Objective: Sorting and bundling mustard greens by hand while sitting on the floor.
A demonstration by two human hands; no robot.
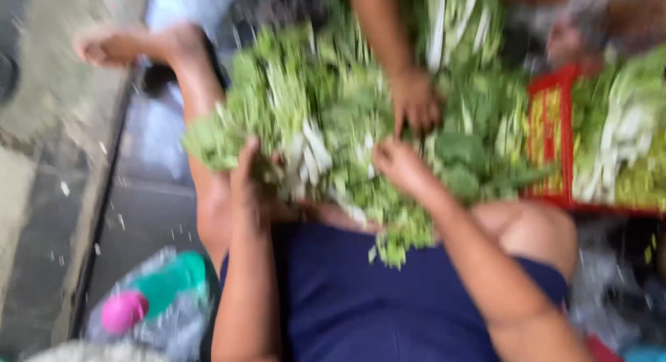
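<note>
The picture is blurred by motion. A big heap of leafy green vegetables [326, 112] with white stalks lies over my lap. My left hand [246, 178] is closed on the greens at the heap's near left side. My right hand [399, 164] is closed on greens near the middle. Another person's hand [415, 98] reaches down from the top and rests in the same heap just beyond my right hand.
A red crate [551, 126] holding more greens stands at the right. A green bottle with a pink cap [156, 292] lies in clear plastic at the lower left. My left leg and bare foot [111, 46] stretch toward the upper left over grey floor.
</note>
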